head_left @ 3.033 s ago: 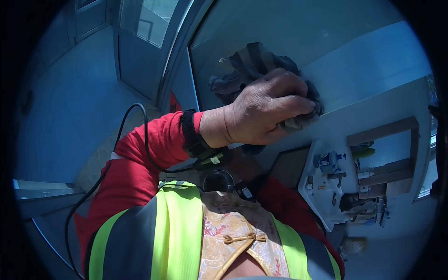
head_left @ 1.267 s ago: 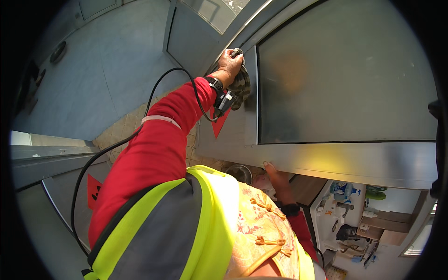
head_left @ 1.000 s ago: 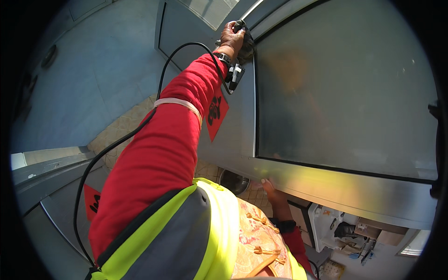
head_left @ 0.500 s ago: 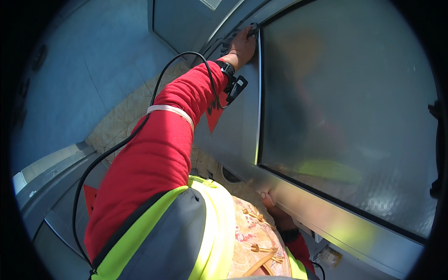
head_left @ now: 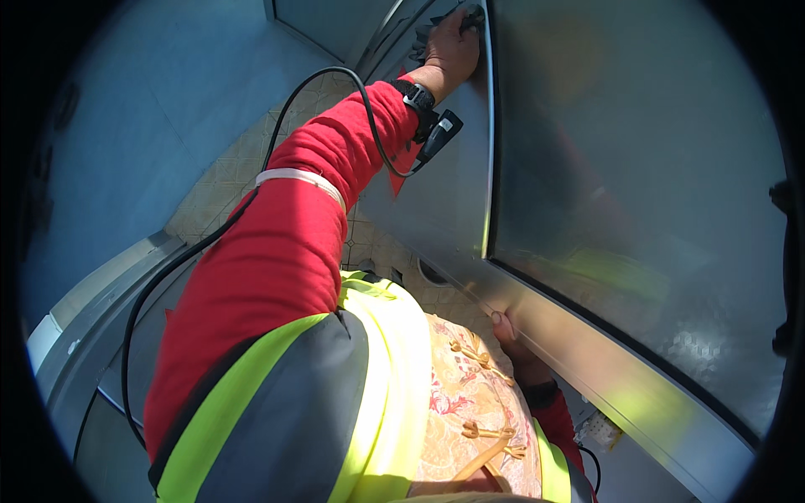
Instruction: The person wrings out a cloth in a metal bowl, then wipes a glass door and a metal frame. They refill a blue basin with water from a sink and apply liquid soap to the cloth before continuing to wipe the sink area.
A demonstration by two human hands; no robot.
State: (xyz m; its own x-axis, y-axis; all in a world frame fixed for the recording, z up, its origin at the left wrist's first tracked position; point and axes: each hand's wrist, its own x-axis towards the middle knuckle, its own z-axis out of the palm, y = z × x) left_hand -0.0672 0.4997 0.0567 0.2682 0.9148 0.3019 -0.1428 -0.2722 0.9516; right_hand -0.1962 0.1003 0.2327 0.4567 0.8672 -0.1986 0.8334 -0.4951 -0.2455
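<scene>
A door with a silver metal frame and a frosted glass pane fills the right side. My left hand is at the top, closed around a crumpled dark grey cloth and pressed against the upright part of the frame beside the glass. Lower down, my right hand grips the frame's bottom edge. Its thumb shows on the near face, while the fingers are hidden behind the metal. A black wrist device with a cable is strapped to my left wrist.
A black cable loops along my left arm. Beige tiles cover the floor below, next to a pale blue surface. Another metal frame stands at the lower left. A red triangular piece shows behind my left wrist.
In the picture, the door frame and glass edge have shifted to the right and up. My left hand, still with the cloth, sits higher, and my right hand keeps its grip on the frame.
</scene>
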